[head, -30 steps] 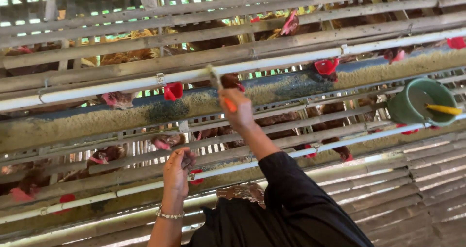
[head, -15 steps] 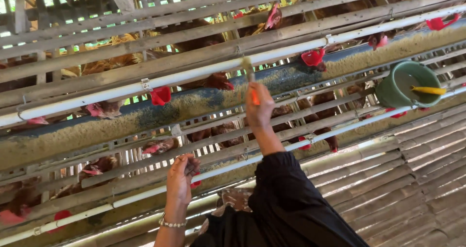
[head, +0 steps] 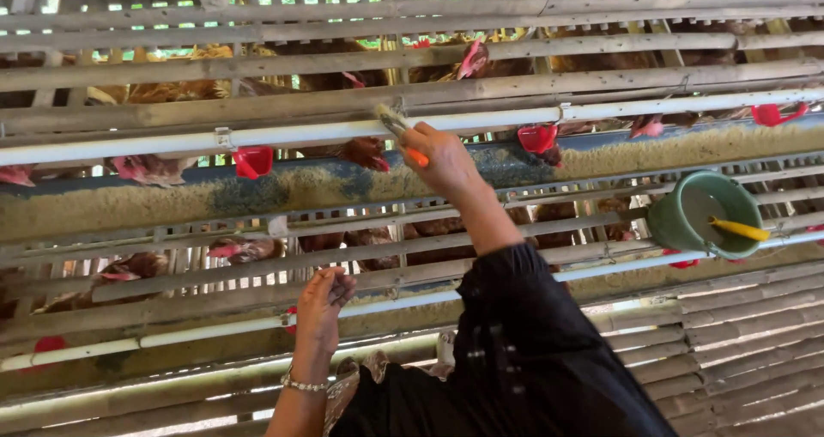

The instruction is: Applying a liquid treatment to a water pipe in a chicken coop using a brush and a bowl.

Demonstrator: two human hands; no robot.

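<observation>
The right hand (head: 442,158), in the upper middle of the frame, is closed around a small brush (head: 396,128) with an orange handle, its pale bristles touching the white pipe (head: 172,141) that runs across the cages. The left hand (head: 322,304), lower and left of centre, rests with its fingers curled on a wooden slat (head: 172,274); it holds nothing that I can see.

The brush sits just above the feed trough (head: 129,205), so loosened dirt could drop into the feed below. A hen (head: 365,152) has its head out right beside the right hand and could peck at it, or startle and jerk the brush aside. The red drinker cups (head: 253,160) hang close on both sides of the brush; a wide stroke could knock one loose. At the right of the frame a green bucket (head: 704,214) with a yellow-handled tool inside hangs from the cage front, near the sleeve (head: 532,334), and a swing of that arm might tip it.
</observation>
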